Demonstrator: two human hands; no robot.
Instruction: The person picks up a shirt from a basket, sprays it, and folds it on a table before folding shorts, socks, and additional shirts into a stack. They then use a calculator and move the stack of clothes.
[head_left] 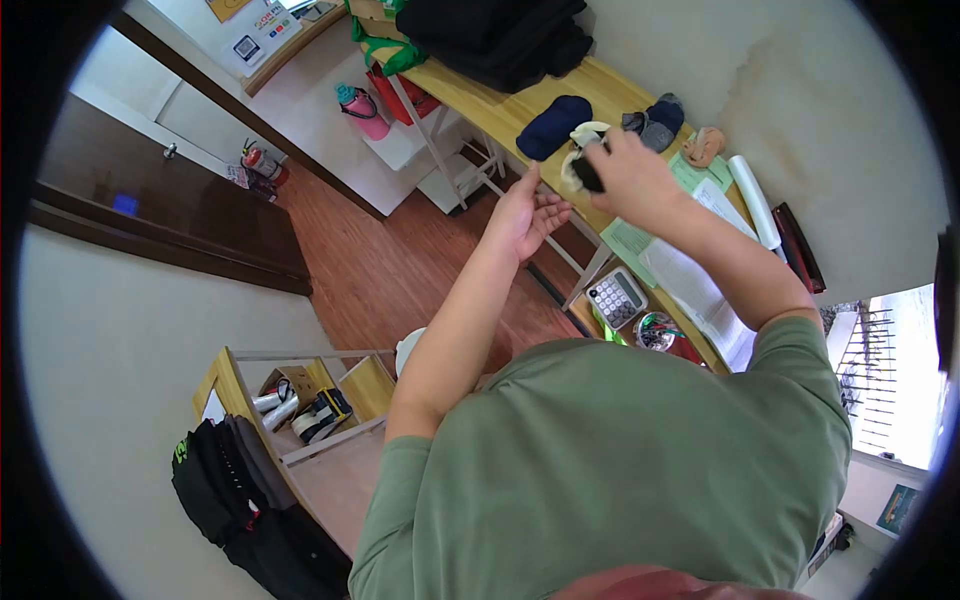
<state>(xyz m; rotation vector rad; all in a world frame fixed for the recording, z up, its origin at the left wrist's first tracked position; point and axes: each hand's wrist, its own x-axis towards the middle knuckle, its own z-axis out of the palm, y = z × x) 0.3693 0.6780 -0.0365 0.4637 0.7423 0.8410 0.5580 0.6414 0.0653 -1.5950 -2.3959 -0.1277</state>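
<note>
My right hand (635,178) is closed around a cream and black cloth item (584,168), which looks like a rolled sock, above the edge of the wooden table (485,108). Just left of it, my left hand (527,213) is held with its fingers apart and nothing in it. Beyond the hands a dark navy cloth bundle (553,126) lies on the table. A grey and blue sock bundle (658,122) rests to the right, partly behind my right hand. Farther right sits a beige rolled bundle (703,146).
Folded black clothes (490,38) lie at the table's far end. Papers (700,285), a white roll (755,202), a calculator (617,298) and a pen cup (656,331) are at the right. A shelf (232,382) with black garments stands lower left.
</note>
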